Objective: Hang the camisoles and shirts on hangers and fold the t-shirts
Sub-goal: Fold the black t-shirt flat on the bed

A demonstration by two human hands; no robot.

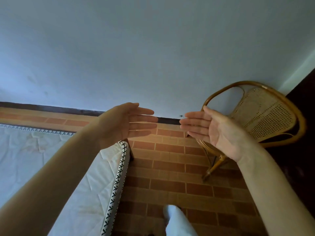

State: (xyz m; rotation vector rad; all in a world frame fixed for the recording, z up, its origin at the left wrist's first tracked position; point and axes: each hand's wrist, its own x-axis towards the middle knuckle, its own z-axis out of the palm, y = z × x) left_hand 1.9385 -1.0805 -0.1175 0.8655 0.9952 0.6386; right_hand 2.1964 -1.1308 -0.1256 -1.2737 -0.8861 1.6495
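Head camera view, looking forward and slightly down across a room. Two bare forearms reach in from the bottom corners toward the middle of the frame. The left hand (126,122) is at centre left, palm turned inward, fingers straight and together, holding nothing. The right hand (213,128) mirrors it at centre right, palm facing the other, fingers straight, also holding nothing. The fingertips point at each other with a clear gap between them; the hands do not touch.

In the lower left lies a white quilted mattress (42,159) with a black cross-stitch trim along its edge, and its surface carries no clothing in the visible part. A floor of reddish brick-pattern tiles (170,176) fills the lower middle. A rattan chair with a woven cane back (265,114) stands at the right, against a pale wall (153,48) that takes up the whole upper half. A pale trouser leg (177,222) shows at the bottom centre.

No camisoles, shirts, t-shirts or hangers appear anywhere in the frame, so where they are cannot be told from here.

The task seems not to have begun. To start well, the person would likely need to turn toward wherever the garments lie, sort them by type, and use the flat mattress as a surface for folding the t-shirts.
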